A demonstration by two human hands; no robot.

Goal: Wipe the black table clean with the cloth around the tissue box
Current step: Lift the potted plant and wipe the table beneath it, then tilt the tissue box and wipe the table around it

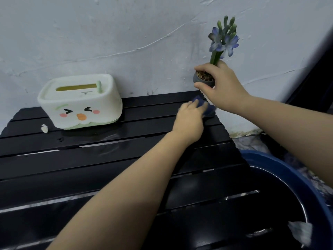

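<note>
Black slatted table (72, 159) meets a rough white wall (126, 33); the tissue box (81, 101) lies lengthwise along it, face forward. Left hand (189, 120) presses the cloth (209, 110) flat; right hand (221, 87) grips a lifted flower pot (202, 80).

Both forearms are bare from the lower edge of the view up to the wrists, with no sleeve showing on either. The left hand (189, 120) and the right hand (223, 87) are bare too, without gloves, rings, a watch or a bracelet. The fingers (203, 68) are short, and the nails are too blurred to make out.
</note>
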